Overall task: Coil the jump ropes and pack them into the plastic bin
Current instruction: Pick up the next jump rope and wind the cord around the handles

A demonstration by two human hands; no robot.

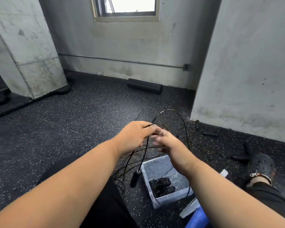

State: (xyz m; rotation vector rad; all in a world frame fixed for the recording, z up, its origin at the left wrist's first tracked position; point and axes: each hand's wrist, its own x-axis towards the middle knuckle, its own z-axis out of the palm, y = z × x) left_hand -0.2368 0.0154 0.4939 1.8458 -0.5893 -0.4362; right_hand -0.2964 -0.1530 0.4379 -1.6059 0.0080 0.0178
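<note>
A speckled black rubber floor [59,129] is spreading across the whole scene, meeting grey concrete walls [122,46] with one window [127,7] set high up and two pillars, one on each side. One black foam roller [145,86] is lying against the far wall. One thick dark battle rope [67,89] is curling round the base of the left pillar.

One clear plastic bin [163,199] is sitting on the floor just below the person's right forearm, and one already coiled black jump rope [161,185] is lying inside it. One blue object [197,218] is poking in at the lower edge beside the bin. One black clog-style shoe [262,165] is showing at the right.

Two bare hands are working close together above the bin. The left hand [132,137] is curling its fingers round several strands of a thin black jump rope [181,119], which is arching up in a loop beyond the hands and trailing down in loose loops to the floor. One black handle [135,178] of this rope is dangling just left of the bin. The right hand [166,142] is blurred with its fingers partly bent beside the left; whether it is gripping the rope cannot be told.

Two or three more dark handles [211,134] are lying on the floor to the right, near the wall.
</note>
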